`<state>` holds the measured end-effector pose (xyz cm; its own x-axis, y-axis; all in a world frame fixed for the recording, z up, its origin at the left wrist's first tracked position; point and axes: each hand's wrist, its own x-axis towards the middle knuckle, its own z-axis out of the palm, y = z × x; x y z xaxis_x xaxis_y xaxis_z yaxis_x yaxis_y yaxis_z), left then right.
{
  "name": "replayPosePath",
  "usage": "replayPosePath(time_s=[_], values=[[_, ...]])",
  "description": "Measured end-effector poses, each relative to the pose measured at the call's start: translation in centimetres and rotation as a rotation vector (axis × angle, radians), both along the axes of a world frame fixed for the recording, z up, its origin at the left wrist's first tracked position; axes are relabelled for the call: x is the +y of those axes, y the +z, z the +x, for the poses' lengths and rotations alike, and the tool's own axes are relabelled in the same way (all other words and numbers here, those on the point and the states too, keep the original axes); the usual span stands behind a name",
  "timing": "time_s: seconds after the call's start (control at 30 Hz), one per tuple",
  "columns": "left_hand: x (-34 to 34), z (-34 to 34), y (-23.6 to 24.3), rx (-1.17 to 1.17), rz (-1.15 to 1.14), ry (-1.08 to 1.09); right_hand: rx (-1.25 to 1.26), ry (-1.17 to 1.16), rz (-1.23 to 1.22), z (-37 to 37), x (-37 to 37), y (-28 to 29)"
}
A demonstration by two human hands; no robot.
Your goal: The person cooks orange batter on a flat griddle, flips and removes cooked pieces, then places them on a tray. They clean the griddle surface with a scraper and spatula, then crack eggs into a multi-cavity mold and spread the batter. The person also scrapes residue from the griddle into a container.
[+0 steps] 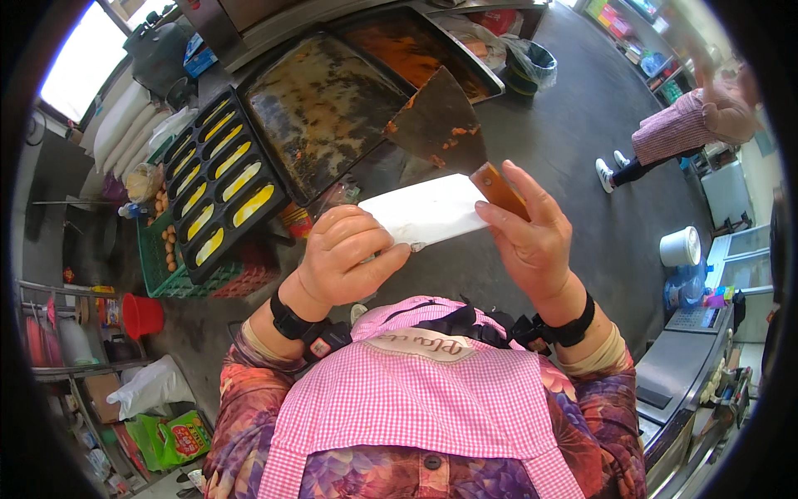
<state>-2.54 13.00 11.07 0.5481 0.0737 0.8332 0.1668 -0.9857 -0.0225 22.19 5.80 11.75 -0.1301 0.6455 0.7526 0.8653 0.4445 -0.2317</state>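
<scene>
My left hand (342, 256) is closed on the near left end of a white, flat, rectangular piece (432, 209); its exact kind I cannot make out. In my right hand (536, 241) is a scraper (440, 121), its wooden handle between thumb and fingers. The scraper's wide dark metal blade points away from me and carries orange-brown crumbs. My right thumb lies at the white piece's right end, seemingly touching it. Beyond my hands lie a stained, worn baking tray (320, 108) and a second dark tray (416, 46) with an orange-brown coating.
At the left, a black mould tray (218, 179) with yellow-filled oval hollows stands over a green crate (154, 258) with eggs. A red bucket (143, 316) is lower left. Further off are a lined bin (532, 66), a white bucket (680, 247) and another person (677, 129) at right.
</scene>
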Motion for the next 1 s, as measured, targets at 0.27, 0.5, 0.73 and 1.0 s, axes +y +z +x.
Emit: replayPosePath(time_s=[0.27,0.5,0.73,1.0], values=[[-0.9,1.2,0.6,0.027,0.035,0.029,-0.013,0.036,-0.017,1.4,0.1,-0.2],[-0.9,1.4,0.7,0.029,0.041,0.042,-0.013,0.052,-0.008,1.7,0.6,-0.1],[-0.5,1.7,0.7,0.04,0.018,0.006,-0.001,0.054,-0.049,2.0,0.6,0.1],[-0.7,2.7,-0.3,0.17,-0.134,0.179,0.004,0.082,-0.082,2.1,1.6,-1.3]])
